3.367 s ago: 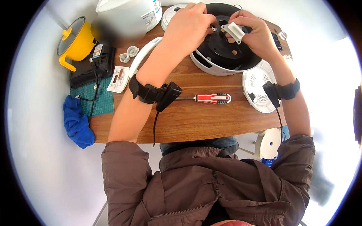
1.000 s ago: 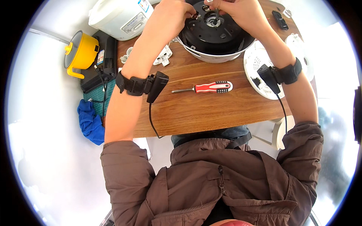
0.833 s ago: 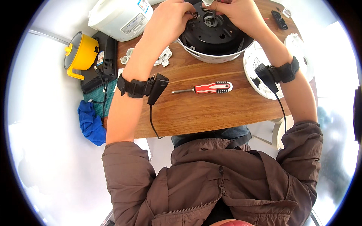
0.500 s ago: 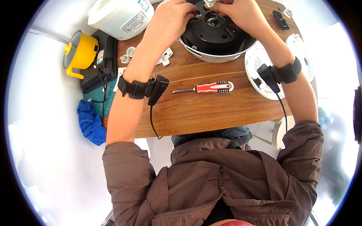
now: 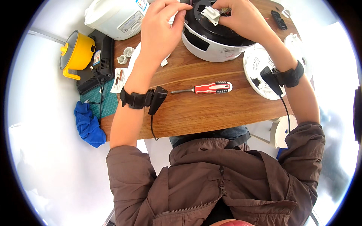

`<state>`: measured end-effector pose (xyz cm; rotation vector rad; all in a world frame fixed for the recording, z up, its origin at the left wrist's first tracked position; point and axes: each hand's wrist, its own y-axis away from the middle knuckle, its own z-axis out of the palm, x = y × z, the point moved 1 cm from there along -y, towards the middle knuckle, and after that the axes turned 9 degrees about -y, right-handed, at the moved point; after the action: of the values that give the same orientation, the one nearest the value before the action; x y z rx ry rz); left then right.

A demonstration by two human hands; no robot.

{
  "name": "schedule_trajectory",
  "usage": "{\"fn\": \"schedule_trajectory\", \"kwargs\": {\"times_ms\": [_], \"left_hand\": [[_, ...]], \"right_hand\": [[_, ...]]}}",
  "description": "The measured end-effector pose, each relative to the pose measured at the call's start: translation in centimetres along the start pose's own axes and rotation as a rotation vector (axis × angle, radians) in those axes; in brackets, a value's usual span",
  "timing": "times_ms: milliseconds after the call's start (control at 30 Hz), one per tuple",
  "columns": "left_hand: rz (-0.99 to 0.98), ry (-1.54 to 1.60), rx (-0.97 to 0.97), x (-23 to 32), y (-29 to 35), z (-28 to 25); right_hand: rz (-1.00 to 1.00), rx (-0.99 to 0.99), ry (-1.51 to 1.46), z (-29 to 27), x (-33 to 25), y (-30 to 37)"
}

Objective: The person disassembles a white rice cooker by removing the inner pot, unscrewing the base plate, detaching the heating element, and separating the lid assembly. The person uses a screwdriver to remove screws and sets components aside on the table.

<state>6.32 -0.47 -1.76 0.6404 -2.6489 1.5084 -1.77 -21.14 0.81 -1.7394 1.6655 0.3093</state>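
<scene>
A white round appliance body [image 5: 217, 52], like a rice cooker housing, rests tilted on the table with its black underside [image 5: 211, 30] facing up. At its left rim is my left hand [image 5: 162, 28], index finger stretched toward the edge and thumb apart from it; nothing shows between them. My right hand [image 5: 241, 20] is closed over the underside, pinching a small white plastic bracket [image 5: 211, 15]. Part of the body's inside is hidden behind that hand. On the near side lies a red and white screwdriver [image 5: 213, 87], which neither hand touches.
White perforated cover [image 5: 256, 69] lies right of the body, a black part [image 5: 279, 20] beyond it. At left stand a white rice cooker [image 5: 117, 19], a yellow pot [image 5: 79, 51] on a black appliance, small white cups [image 5: 128, 52] and a blue cloth [image 5: 88, 124] by a green mat [image 5: 109, 101].
The appliance body has turned and tilted, showing more white side wall and a dark cutout. My left hand has moved left from the underside to the rim. My right hand still holds the white bracket.
</scene>
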Motion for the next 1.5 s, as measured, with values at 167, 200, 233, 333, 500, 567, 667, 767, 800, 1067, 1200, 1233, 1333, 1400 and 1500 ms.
{"fn": "schedule_trajectory", "kwargs": {"times_ms": [167, 200, 233, 333, 500, 567, 667, 767, 800, 1067, 1200, 1233, 1333, 1400, 1500], "left_hand": [[0.016, 0.034, -0.058, 1.3, -0.4, -0.5], [-0.002, 0.03, -0.096, 1.8, -0.7, -0.9], [-0.018, 0.026, -0.134, 2.2, -1.0, -1.2], [-0.011, 0.078, -0.293, 2.3, -1.9, -1.1], [0.069, 0.113, -0.46, 2.2, -3.9, 0.3], [0.034, 0.095, -0.517, 2.2, -4.8, 0.7], [0.068, 0.172, -0.533, 1.3, -5.2, 1.6], [0.207, 0.167, -0.463, 1.2, -4.8, 2.0], [0.21, 0.164, -0.475, 1.3, -4.7, 1.9], [0.237, 0.153, -0.367, 0.8, -4.4, 2.0], [0.187, 0.114, -0.251, 1.3, -4.0, 1.7], [0.182, 0.121, -0.254, 1.4, -4.0, 1.8], [0.169, 0.134, -0.238, 1.2, -4.1, 1.8], [0.166, 0.134, -0.197, 0.4, -3.6, 2.1], [0.081, 0.117, -0.296, 1.8, -3.9, 1.3]], "right_hand": [[-0.058, 0.044, 0.034, 0.1, 0.1, 0.1], [-0.061, 0.049, 0.043, 0.1, 0.0, 0.1], [-0.065, 0.057, 0.053, 0.0, -0.1, 0.2], [0.02, -0.002, -0.001, -0.4, -0.5, 0.2], [0.035, 0.021, -0.077, -0.8, -0.1, 0.0], [0.071, 0.052, -0.085, -1.0, 0.0, 0.0], [0.123, 0.062, -0.168, -1.2, 0.1, 0.1], [0.09, 0.04, -0.216, -1.3, 0.8, -0.1], [0.092, 0.032, -0.23, -1.4, 0.9, -0.1], [-0.107, -0.15, -0.419, -2.3, 2.6, 0.2], [-0.006, -0.188, -0.663, -2.2, 3.2, -0.2], [0.055, -0.192, -0.717, -2.2, 3.2, -0.3], [0.052, -0.169, -0.842, -1.6, 4.1, -0.5], [0.022, -0.092, -0.75, -1.8, 3.5, -0.5], [-0.011, -0.019, -0.781, -1.9, 4.4, -0.4]]}}
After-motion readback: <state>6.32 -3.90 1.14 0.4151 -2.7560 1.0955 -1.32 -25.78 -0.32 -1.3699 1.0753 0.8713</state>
